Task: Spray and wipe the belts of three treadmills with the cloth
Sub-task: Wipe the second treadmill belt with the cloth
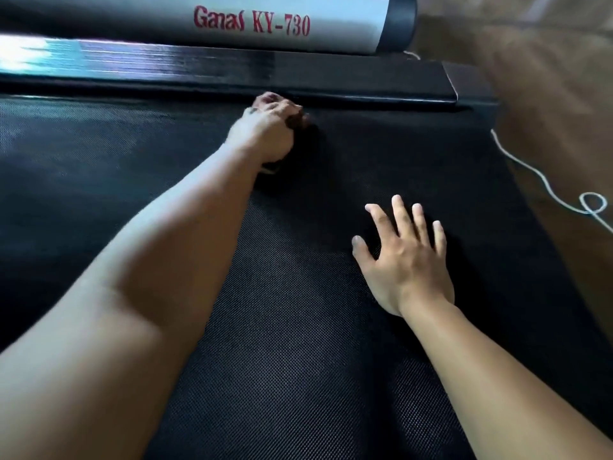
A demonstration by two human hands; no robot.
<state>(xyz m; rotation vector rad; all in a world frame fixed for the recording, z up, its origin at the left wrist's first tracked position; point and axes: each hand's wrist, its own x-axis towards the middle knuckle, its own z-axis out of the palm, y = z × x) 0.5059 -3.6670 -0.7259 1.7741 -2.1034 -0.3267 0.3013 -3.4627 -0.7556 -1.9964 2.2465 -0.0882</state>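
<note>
From the head view, a black treadmill belt [298,327] fills most of the frame. Its surface is a fine woven grid of small diamond-shaped bumps, matte and slightly sheened where light falls.

The left hand [265,134] reaches to the far edge of the belt. Its fingers are curled tight round a bunched, dark reddish-brown cloth [265,98]. The soft, crumpled wad shows past the knuckles and under the palm, and it is pressed onto the belt right against the side rail [331,74].

The right hand [406,260] lies flat on the belt nearer the camera. Its fingers are straight and spread, palm down, holding nothing.

The side rail is a long, glossy black strip with lengthwise ribs that catch a bright reflection at the left. Beyond it lies a smooth, pale grey tube [265,24] with red lettering that appears to read "Ganas KY-730" and a black end cap [401,21].

To the right, a thin white cord [544,180] trails in a loop across the blurred brown floor [547,78].
</note>
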